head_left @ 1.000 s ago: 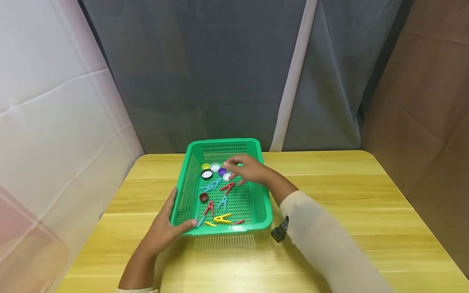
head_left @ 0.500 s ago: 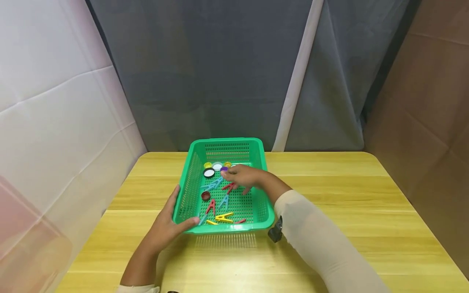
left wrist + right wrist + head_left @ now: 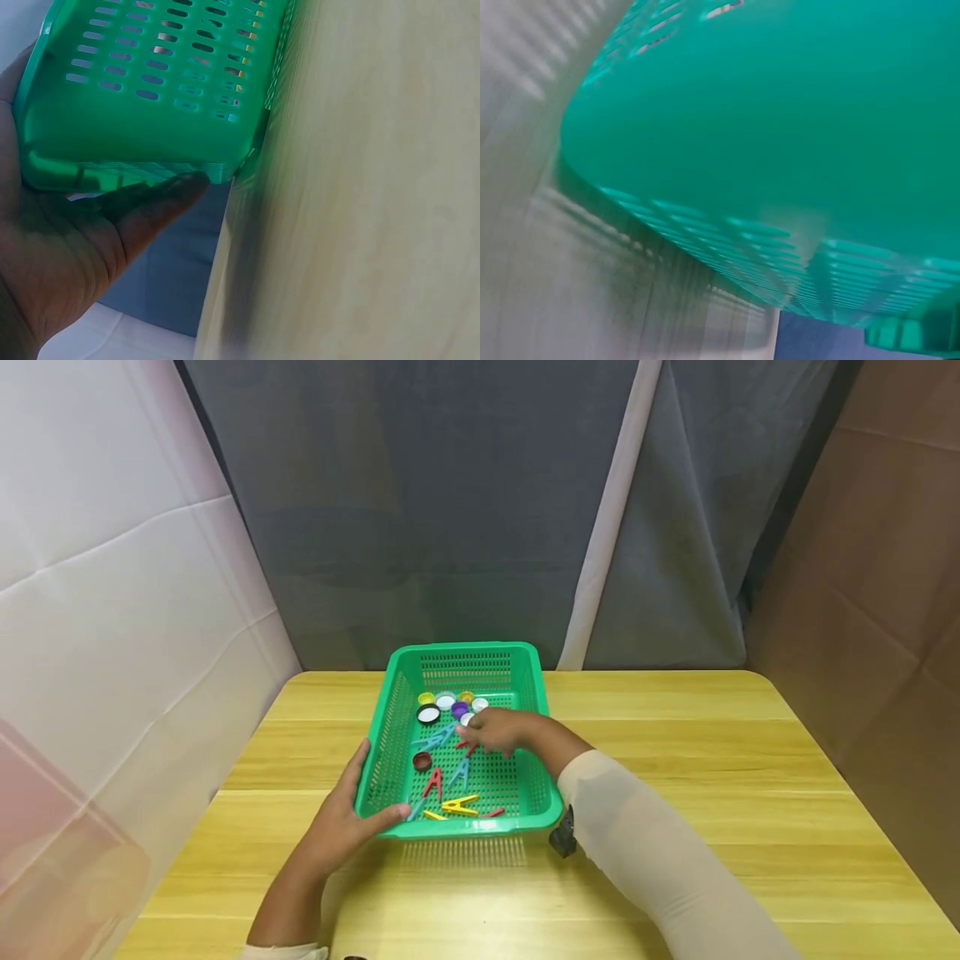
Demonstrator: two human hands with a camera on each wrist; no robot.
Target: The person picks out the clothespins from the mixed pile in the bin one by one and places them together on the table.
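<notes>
My left hand (image 3: 337, 827) grips the near left corner of a green plastic basket (image 3: 480, 829), thumb on the rim; the left wrist view shows that thumb (image 3: 161, 214) along the corner. Inside the basket, my right hand (image 3: 504, 729) reaches down over a red clothespin (image 3: 471, 749), partly covering it. Its fingertips are hidden, so I cannot tell whether it pinches the clothespin. Beyond lie bottle caps: purple (image 3: 460, 710), black-rimmed (image 3: 428, 715), white (image 3: 480, 703) and several others. A blue clothespin (image 3: 435, 739), another red clothespin (image 3: 432, 783) and a yellow clothespin (image 3: 459, 806) lie nearer.
The basket stands on a wooden table (image 3: 712, 793); in the right wrist view its green wall (image 3: 780, 135) fills most of the picture. Behind the table hangs a grey curtain (image 3: 420, 527), with a white sheet (image 3: 112, 610) at left and a brown one (image 3: 877, 610) at right.
My right hand has come down from over the caps toward me, onto the red clothespin, and the purple and white caps show again. The left hand has kept its hold on the basket.
</notes>
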